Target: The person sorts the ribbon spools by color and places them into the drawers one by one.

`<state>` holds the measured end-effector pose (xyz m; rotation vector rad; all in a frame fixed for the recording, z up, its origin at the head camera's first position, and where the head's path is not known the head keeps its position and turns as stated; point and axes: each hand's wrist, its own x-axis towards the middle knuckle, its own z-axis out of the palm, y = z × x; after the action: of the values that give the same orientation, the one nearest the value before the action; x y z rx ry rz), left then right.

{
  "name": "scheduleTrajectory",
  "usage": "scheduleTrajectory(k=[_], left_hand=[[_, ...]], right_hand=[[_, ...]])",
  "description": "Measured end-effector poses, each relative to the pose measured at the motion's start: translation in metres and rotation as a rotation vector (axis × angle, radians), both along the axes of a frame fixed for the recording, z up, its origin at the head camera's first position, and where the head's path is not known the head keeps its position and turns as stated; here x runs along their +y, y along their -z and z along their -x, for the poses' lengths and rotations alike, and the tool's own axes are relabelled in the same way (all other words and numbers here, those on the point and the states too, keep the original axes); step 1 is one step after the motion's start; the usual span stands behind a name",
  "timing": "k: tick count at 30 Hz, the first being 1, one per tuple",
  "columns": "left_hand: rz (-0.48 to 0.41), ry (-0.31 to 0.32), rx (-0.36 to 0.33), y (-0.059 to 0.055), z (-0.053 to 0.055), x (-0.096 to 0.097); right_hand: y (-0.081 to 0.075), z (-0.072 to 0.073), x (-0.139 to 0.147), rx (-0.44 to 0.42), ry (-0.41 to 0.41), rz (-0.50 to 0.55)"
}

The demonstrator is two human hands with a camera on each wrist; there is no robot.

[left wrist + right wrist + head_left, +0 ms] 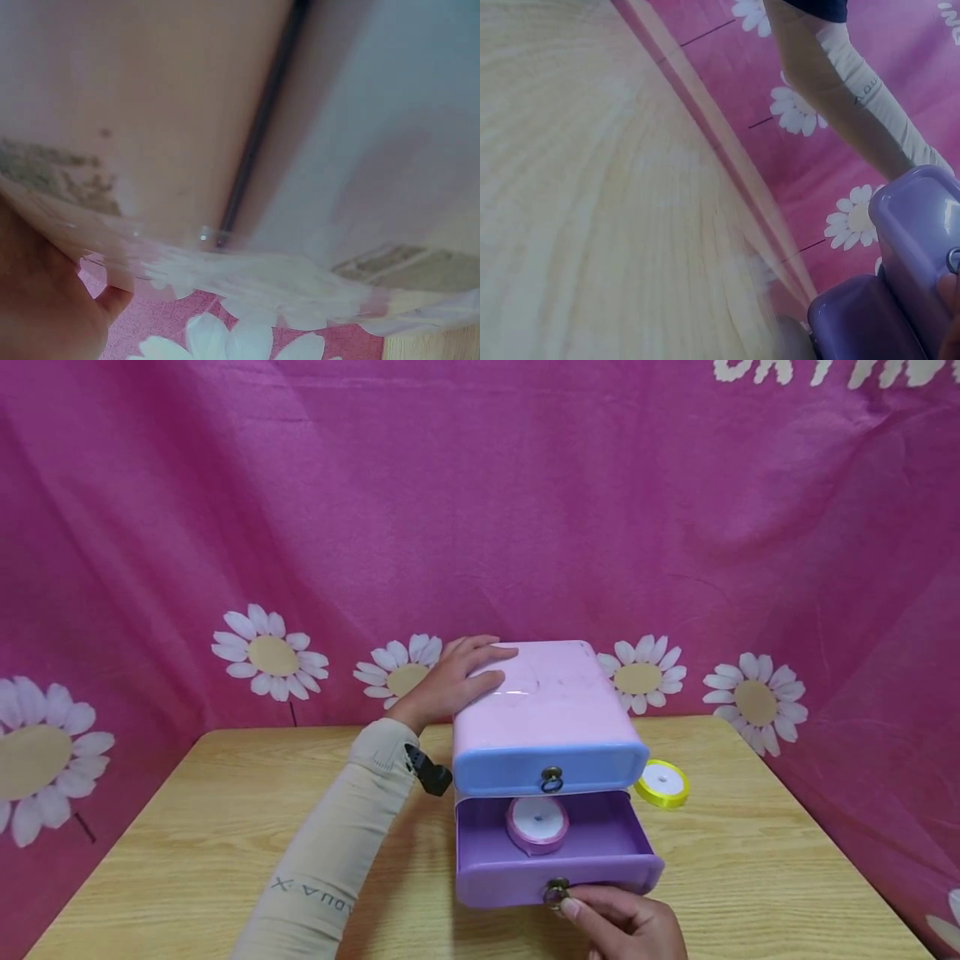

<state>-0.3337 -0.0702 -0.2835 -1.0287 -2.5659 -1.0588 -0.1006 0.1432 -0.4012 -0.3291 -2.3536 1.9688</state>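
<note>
A small two-drawer box with a pink top (555, 702) stands on the table. My left hand (461, 677) rests on the top's left side, fingers spread over it. Below the blue upper drawer (495, 772), which is pushed in, the purple lower drawer (502, 885) is pulled out. A spool of pink ribbon (538, 822) lies inside that lower drawer. Thumb and fingers of my right hand (637, 922) pinch the drawer's bronze ring pull (556, 892). The right wrist view has the purple drawer front (919, 217) at its right edge, with fingertips (949, 292) by the ring.
A spool of yellow ribbon (662, 783) lies on the wooden table (750, 843), right of the box. Behind the table hangs a pink cloth (450, 527) printed with white daisies. The upper drawer has its own ring pull (552, 779).
</note>
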Motion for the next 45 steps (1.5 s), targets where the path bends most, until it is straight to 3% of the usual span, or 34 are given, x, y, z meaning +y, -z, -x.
scheduleTrajectory(k=[14,23,32,38,45], left_hand=[[0.01,-0.005,-0.016,0.0,0.001,-0.001],[0.023,-0.003,-0.023,0.0,0.001,0.0],[0.012,-0.007,-0.033,0.0,0.002,-0.001],[0.01,-0.006,-0.031,0.001,0.002,-0.001],[0.008,-0.005,-0.02,0.001,0.001,-0.002]], right_hand=[[0.009,0.026,-0.003,0.109,0.002,0.055],[0.014,0.039,-0.001,0.21,-0.027,0.01],[0.013,0.05,0.0,0.201,-0.029,0.0],[0.017,0.056,-0.002,0.26,-0.036,0.027],[0.022,0.064,-0.005,0.254,-0.027,0.047]])
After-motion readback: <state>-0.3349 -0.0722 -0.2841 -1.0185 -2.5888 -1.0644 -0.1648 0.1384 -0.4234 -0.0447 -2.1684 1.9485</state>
